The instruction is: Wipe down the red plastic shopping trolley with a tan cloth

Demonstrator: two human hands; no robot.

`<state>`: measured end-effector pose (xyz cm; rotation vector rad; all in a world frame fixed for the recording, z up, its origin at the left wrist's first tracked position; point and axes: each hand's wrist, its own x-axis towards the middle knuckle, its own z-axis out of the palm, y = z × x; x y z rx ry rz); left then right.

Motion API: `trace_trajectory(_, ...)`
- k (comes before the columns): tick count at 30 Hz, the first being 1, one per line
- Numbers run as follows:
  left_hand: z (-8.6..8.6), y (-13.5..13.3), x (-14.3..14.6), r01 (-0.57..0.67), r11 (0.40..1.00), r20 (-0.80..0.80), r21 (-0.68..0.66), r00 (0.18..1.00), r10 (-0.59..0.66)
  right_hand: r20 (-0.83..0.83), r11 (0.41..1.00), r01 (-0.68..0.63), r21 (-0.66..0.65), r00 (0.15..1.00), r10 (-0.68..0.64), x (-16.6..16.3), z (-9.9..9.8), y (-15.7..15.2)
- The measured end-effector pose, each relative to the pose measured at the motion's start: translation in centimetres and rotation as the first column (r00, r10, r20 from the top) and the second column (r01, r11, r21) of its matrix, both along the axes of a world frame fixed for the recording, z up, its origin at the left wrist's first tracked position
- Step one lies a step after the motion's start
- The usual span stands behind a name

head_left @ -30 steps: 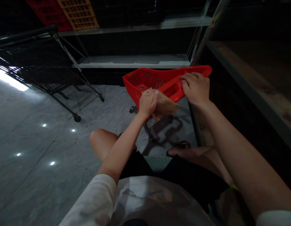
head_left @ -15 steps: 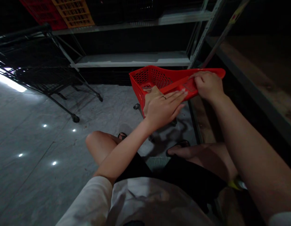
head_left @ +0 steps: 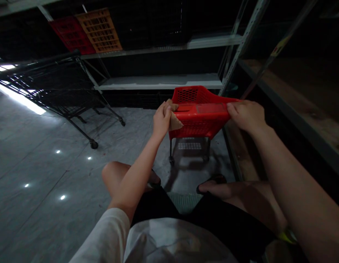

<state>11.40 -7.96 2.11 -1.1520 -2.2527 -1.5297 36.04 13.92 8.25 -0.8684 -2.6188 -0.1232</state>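
Note:
In front of my knees stands a small red plastic shopping cart (head_left: pixel 200 124) on dark legs with casters, its handle side facing me. My left hand (head_left: pixel 161 118) is closed on a tan cloth (head_left: pixel 175 123) at the left end of the handle; a flap of the cloth hangs over the red side. The right end of the handle is gripped in my right hand (head_left: pixel 247 114), whose fingers wrap around it. Between the hands lies a pale rectangular panel (head_left: pixel 211 108) on the handle top.
A larger dark wire shopping cart (head_left: pixel 67 87) stands to the left. Behind is a metal shelf rack (head_left: pixel 161 82) with red (head_left: pixel 73 34) and orange (head_left: pixel 100 31) crates. A wooden ledge (head_left: pixel 301 102) runs along the right. My sandaled feet flank the red cart on the grey floor (head_left: pixel 48 171).
The red cart has turned so its handle side faces me squarely. My left hand moved left from the handle's middle to its left end with the cloth. My right hand stays at the right end.

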Motion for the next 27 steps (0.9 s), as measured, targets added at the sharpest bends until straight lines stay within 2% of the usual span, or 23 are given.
trace_trajectory(2,0.6,0.7,0.6,0.008,1.000,-0.091,0.014,0.996,-0.007,0.022,0.991,0.126,0.050,0.992,-0.127,0.3,-0.5,0.2)
trace_trajectory(6,1.7,2.7,4.8,0.036,0.999,-0.270,-0.014,0.962,-0.039,-0.022,0.977,0.196,0.086,0.981,-0.195,0.2,-1.0,-0.7)
trace_trajectory(10,2.1,6.1,10.0,0.248,0.959,-0.393,-0.139,0.875,-0.283,-0.035,0.974,0.206,0.100,0.979,-0.203,-0.1,-0.9,-2.2)
trace_trajectory(13,2.5,7.4,9.9,0.372,0.899,-0.434,-0.232,0.788,-0.438,-0.030,0.984,0.142,0.111,0.990,-0.139,0.4,-0.8,-2.7)
trace_trajectory(15,2.7,6.8,7.3,0.342,0.916,-0.436,-0.211,0.806,-0.401,-0.004,0.992,0.084,0.094,0.996,-0.084,1.1,-0.7,-2.8)
trace_trajectory(17,2.8,5.4,3.8,0.219,0.961,-0.373,-0.170,0.888,-0.268,0.019,0.996,0.050,0.072,0.998,-0.052,1.6,-0.6,-2.8)
trace_trajectory(20,2.7,3.8,0.1,0.062,0.985,-0.306,-0.164,0.945,-0.111,0.025,0.996,0.074,0.049,0.997,-0.075,1.5,-0.6,-3.3)
trace_trajectory(23,2.3,5.1,0.4,-0.011,0.993,-0.232,-0.118,0.973,-0.016,0.012,0.994,0.099,0.033,0.995,-0.100,0.9,-0.6,-3.8)
trace_trajectory(27,1.8,9.1,4.9,0.019,0.999,-0.132,-0.048,0.991,-0.025,-0.002,0.995,0.092,0.041,0.996,-0.092,1.0,-0.6,-3.7)
